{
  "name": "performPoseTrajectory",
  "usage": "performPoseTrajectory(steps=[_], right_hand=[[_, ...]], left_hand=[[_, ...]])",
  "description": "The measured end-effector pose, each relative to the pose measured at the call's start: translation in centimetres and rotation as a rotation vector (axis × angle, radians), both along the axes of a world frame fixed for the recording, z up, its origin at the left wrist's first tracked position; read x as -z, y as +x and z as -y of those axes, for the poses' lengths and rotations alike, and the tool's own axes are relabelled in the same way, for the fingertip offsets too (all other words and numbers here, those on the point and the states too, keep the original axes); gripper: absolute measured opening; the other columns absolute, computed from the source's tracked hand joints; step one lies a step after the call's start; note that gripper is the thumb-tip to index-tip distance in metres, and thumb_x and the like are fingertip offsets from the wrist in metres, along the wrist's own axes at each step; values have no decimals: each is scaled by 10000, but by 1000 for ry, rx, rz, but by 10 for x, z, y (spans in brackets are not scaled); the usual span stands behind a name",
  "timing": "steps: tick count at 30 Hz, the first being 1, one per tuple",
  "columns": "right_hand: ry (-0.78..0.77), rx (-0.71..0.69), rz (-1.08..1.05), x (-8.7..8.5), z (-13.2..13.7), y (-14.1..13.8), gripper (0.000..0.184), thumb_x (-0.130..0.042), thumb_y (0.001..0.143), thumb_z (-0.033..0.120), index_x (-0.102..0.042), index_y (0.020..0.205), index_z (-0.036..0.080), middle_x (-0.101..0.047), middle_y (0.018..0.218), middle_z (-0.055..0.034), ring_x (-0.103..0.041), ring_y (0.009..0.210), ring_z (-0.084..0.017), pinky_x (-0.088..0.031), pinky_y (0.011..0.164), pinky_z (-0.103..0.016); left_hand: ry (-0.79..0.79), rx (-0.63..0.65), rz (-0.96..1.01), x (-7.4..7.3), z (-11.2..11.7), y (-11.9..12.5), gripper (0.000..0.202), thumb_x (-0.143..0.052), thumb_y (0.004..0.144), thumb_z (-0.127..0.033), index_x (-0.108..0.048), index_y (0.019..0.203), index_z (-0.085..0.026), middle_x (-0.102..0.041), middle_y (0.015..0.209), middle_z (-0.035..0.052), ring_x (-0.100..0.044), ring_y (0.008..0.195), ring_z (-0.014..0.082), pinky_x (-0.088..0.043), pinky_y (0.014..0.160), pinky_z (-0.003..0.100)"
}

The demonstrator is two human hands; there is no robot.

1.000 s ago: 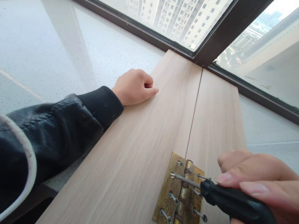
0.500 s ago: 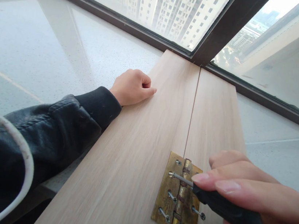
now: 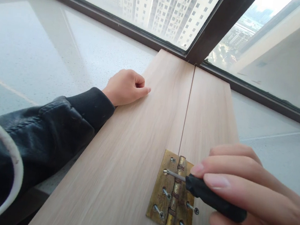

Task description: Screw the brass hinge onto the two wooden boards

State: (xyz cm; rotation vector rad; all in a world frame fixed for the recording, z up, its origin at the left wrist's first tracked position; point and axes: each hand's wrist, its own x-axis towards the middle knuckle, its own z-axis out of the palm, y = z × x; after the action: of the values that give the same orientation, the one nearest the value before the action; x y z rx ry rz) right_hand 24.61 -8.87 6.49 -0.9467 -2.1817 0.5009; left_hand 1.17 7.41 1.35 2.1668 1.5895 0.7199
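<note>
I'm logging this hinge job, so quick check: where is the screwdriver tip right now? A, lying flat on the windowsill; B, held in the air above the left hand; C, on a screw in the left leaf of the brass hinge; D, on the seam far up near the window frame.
C: the right hand holds the screwdriver with its tip on an upper screw in the brass hinge's left leaf.
</note>
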Motion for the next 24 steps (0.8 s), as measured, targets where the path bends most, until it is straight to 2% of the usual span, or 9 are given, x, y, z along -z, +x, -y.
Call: performPoseTrajectory(steps=[4,10,13,16,20,24], right_hand=[[-61,10,-9,-5,0,-3,224,-501,989,387,-579,1178,297,-649,1027,-29,-624,932,-230,-554,775,-384],[-118,-90,-198,-8,-1,-5,237,-654,890,162,-598,1118,193,-671,950,-63,-642,873,-224,-574,701,-334],[-102,-70,-245,-7,-2,-6,265,-720,829,124,-600,1060,177,-647,860,-56,-637,719,-185,-556,543,-276],[-65,-14,-245,-2,-4,-7,293,-796,779,200,-610,1005,199,-583,730,-2,-553,521,-129,-468,390,-235],[32,24,-200,3,-6,-4,265,-739,841,260,-615,1068,202,-603,808,-24,-583,636,-158,-523,515,-269],[61,-100,-30,-5,-6,-3,344,-667,891,266,-583,1202,146,-602,1044,-82,-594,890,-216,-551,706,-325]], left_hand=[[-12,-3,-16,0,0,0,340,-539,732,-386,-420,498,-170,-345,481,-29,-319,508,96,-227,551,282],[-4,-2,-17,0,0,-1,351,-543,739,-388,-417,497,-167,-336,471,-33,-323,501,91,-229,551,278],[-7,-5,-12,0,0,-1,356,-551,739,-393,-420,497,-168,-340,470,-34,-334,498,93,-233,549,277],[-10,-9,-12,0,1,-1,356,-555,735,-393,-420,494,-169,-343,472,-32,-340,500,97,-236,554,281],[-7,-12,-18,0,1,-1,356,-555,737,-389,-421,493,-167,-332,466,-33,-332,496,93,-231,552,281],[-7,-11,-29,0,1,-1,353,-553,743,-391,-430,504,-161,-338,472,-33,-335,502,88,-229,547,273]])
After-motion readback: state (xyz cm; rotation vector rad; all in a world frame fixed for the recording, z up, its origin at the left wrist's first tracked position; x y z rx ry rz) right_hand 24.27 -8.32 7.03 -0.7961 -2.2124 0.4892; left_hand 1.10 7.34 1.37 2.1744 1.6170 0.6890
